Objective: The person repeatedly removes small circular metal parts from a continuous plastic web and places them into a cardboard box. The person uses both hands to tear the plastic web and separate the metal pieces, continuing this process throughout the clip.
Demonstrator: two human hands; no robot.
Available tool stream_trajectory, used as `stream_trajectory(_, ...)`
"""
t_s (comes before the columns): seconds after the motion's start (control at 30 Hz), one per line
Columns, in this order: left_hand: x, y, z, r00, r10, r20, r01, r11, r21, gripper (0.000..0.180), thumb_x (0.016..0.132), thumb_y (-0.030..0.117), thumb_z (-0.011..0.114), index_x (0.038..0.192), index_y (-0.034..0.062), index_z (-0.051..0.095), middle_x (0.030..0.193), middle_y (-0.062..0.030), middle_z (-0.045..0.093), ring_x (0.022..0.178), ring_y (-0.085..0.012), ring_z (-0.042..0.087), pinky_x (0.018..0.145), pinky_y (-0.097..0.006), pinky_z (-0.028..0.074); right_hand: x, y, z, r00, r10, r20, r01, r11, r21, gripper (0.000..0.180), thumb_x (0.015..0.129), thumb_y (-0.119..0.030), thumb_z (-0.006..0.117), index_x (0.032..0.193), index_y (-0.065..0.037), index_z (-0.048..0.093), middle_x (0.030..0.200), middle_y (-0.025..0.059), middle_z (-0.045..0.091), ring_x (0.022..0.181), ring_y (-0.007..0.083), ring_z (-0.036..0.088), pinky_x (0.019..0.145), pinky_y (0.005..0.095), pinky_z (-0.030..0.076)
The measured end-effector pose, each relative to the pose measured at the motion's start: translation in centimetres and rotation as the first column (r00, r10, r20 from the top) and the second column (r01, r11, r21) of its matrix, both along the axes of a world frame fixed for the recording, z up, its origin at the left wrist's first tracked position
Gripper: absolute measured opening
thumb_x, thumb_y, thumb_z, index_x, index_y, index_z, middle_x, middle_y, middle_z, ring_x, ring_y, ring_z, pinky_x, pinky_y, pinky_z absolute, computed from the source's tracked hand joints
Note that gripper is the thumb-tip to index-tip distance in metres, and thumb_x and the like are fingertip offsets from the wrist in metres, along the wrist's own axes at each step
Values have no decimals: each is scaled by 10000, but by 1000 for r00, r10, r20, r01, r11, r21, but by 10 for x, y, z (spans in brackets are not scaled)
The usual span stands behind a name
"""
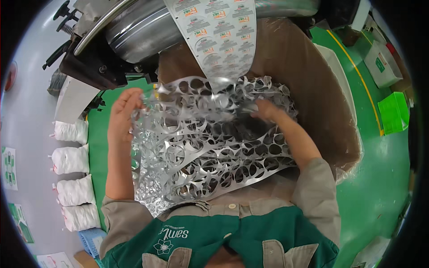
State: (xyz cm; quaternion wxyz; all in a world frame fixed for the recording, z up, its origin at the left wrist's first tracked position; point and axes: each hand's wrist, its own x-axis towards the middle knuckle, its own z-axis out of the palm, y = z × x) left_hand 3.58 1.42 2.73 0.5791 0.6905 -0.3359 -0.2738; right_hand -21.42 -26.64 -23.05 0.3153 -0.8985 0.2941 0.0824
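A heap of silvery foil strip (243,178), punched full of round holes, lies folded in layers in front of me. My left hand (124,110) is at its far left side, fingers curled around the edge of an upper foil layer. On the other side, my right hand (267,110) reaches into the heap with its fingers bent onto the foil; motion blurs them somewhat. Between and beyond my hands, a printed foil web (219,35) hangs down from a metal roller (143,35) and meets the punched foil.
A large brown plastic-lined container wall (321,98) curves around the heap's right side. Dark machine parts (91,62) stand at the far left. Several white bundles (71,161) line the left. On the right are a bright green bin (394,114) and a pale crate (383,64).
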Motion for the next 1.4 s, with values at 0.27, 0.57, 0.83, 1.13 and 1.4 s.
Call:
stream_trajectory(0.27, -4, 26, -23, 993, 77, 91, -82, 995, 50, 197, 895, 97, 470, 1055, 5, 538, 707, -1, 470, 672, -63, 465, 637, -235, 435, -21, -21, 112, 934, 264, -241, -254, 965, 71, 400, 739, -272, 628, 1059, -39, 571, 1054, 152, 604, 1022, 252, 577, 830, 335, 462)
stream_trajectory(0.57, -30, 31, 40, 850, 527, 12, -522, 844, -126, 226, 921, 144, 457, 1101, 33, 536, 819, 4, 524, 634, -31, 469, 574, -200, 417, -5, -12, 84, 750, -580, 317, -227, 224, 948, 369, 889, -302, 539, 1114, -9, 534, 1058, 97, 591, 963, 209, 566, 877, 302, 424)
stream_trajectory(0.83, 19, 108, 7, 926, 358, 121, -354, 933, -60, 306, 923, 233, 483, 1157, 38, 509, 682, 71, 404, 588, -7, 373, 554, -151, 344, -26, -26, 7, 950, 160, -267, -172, 985, -23, 528, 701, -322, 679, 1090, 5, 537, 1037, 195, 588, 974, 337, 551, 834, 368, 433)
stream_trajectory(1.13, 45, 155, 1, 847, 513, 138, -501, 858, -116, 271, 933, 250, 469, 1062, 39, 581, 709, 54, 484, 592, -16, 391, 532, -181, 326, 3, -7, 154, 547, -505, 668, -545, 391, 742, 483, 824, -282, 631, 1185, -2, 474, 1112, 90, 572, 1004, 181, 556, 876, 314, 442)
stream_trajectory(1.4, 109, 202, -77, 499, 108, 860, -569, 789, 231, 166, 785, 82, 611, 931, 3, 611, 872, -36, 612, 819, -161, 557, 722, -278, 432, -32, -28, -46, 950, -245, -192, 246, 969, -18, 567, 722, -389, 659, 1116, -13, 503, 1139, 241, 532, 1067, 387, 508, 873, 418, 427)
